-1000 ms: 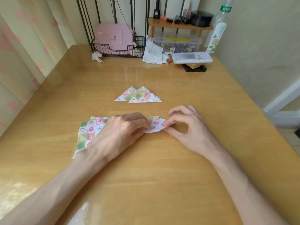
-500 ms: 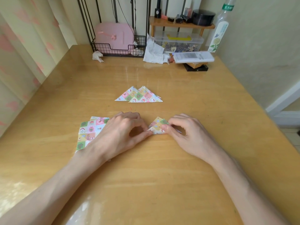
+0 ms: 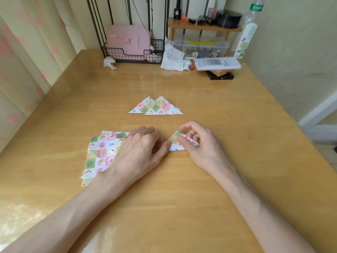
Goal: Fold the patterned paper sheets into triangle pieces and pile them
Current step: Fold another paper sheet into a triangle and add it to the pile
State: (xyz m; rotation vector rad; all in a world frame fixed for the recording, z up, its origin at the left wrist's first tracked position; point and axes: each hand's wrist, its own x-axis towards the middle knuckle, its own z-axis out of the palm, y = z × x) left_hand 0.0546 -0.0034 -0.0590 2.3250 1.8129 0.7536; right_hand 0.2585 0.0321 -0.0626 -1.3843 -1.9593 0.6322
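Left hand (image 3: 140,147) pinches the half-folded piece (image 3: 174,141) at its left corner to anchor it. Right hand (image 3: 198,143) curls round the right flap, so we judge it mid-crease. The piece sits beside our flat sheets (image 3: 100,152), with the triangle pile (image 3: 156,107) beyond.

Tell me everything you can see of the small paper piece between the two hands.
The paper piece is thin paper in pastel checks of green, yellow, pink and white with tiny pictures. Partly folded into a small triangle shape, it lies on the wooden table, point away from the person. The left hand touches its left corner with a thumb tip; the right hand pinches a flap curled up along its right side, hiding part of it.
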